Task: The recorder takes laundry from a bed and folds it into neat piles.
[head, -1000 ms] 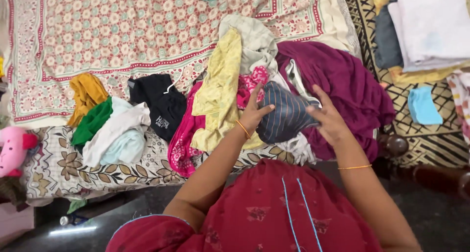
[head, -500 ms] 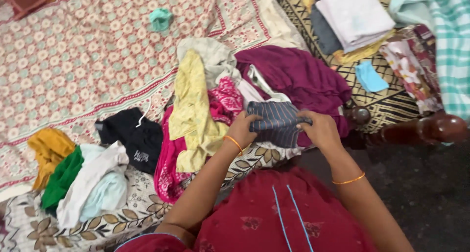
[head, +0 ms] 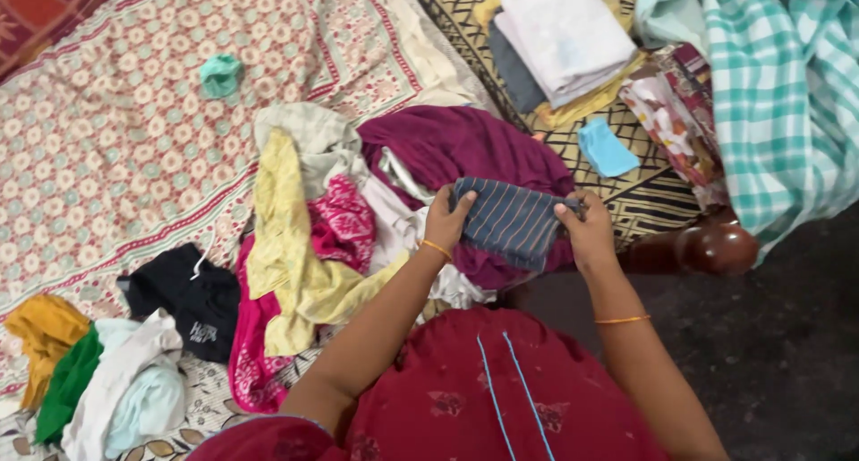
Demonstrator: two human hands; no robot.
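Observation:
A small dark blue striped garment (head: pixel 510 221) is stretched between both my hands above a heap of clothes on the bed. My left hand (head: pixel 445 221) pinches its left edge and my right hand (head: pixel 586 228) grips its right edge. Under it lies a maroon cloth (head: pixel 465 148). To the left of that are a yellow garment (head: pixel 282 237), a pink printed piece (head: pixel 344 224) and a grey-white one (head: pixel 309 134).
A floral bedsheet (head: pixel 134 112) covers the bed. A black garment (head: pixel 192 295), mustard, green and white clothes (head: pixel 80 371) lie at lower left. A folded stack (head: pixel 559 36) and a light blue piece (head: pixel 607 148) sit on a patterned mat; a green checked cloth (head: pixel 787 94) hangs at right.
The view has swung left and up. My hands lifted the striped garment off the heap and now hold it spread by its two edges.

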